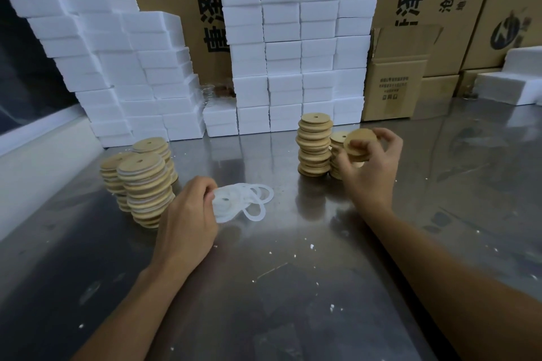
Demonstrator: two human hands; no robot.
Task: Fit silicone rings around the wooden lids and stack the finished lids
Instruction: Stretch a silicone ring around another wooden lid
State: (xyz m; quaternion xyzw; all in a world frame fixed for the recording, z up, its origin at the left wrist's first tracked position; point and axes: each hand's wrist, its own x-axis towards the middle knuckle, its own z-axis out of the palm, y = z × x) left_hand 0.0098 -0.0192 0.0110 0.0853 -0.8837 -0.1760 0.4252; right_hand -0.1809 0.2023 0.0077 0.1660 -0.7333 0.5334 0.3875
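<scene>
R hand [371, 167] grips lid [360, 145]; L hand [187, 214] pinches rings [242, 202].

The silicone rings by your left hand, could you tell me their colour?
Translucent white silicone rings, clearest in the head view.

Dim overhead light — soft glare on steel table [293, 272] — warped edges

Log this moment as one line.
left hand: pinching silicone rings | right hand: holding wooden lid | ring: not yet fitted
</scene>
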